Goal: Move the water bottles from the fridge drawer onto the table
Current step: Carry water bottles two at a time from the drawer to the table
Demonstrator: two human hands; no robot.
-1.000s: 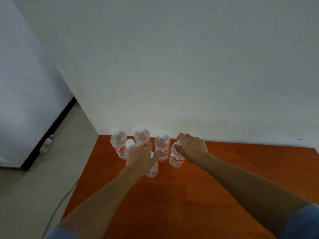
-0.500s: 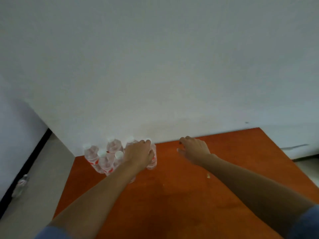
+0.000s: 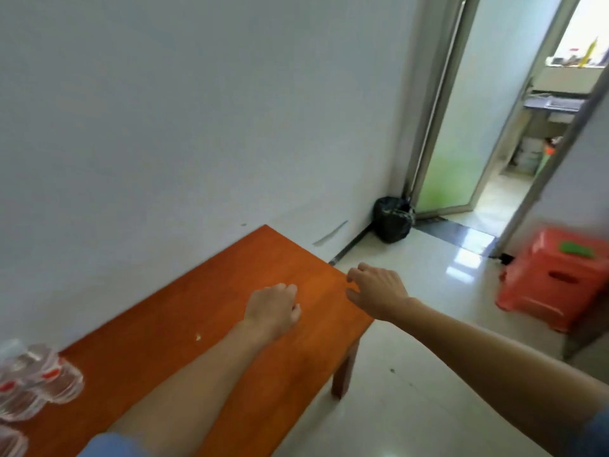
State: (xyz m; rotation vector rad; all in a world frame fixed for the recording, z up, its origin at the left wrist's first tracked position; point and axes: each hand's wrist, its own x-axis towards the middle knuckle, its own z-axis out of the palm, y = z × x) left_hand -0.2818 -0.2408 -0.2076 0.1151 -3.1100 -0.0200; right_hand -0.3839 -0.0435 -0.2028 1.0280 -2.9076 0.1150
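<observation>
Several clear water bottles (image 3: 36,380) with red labels stand in a cluster on the orange-brown wooden table (image 3: 204,311), at the far left edge of the view, partly cut off. My left hand (image 3: 273,308) hovers over the table's right half, empty, fingers loosely curled. My right hand (image 3: 375,288) is over the table's right end, empty, with fingers spread. Both hands are well away from the bottles. No fridge drawer is in view.
A white wall runs along the table's far side. A black bin (image 3: 392,219) sits in the corner by an open doorway (image 3: 487,179). A red plastic stool (image 3: 560,282) with a green thing on it stands on the glossy floor at right.
The view has swung right, so the bottles slid to the left edge. Both hands have let go of the bottles and moved away to the right, empty.
</observation>
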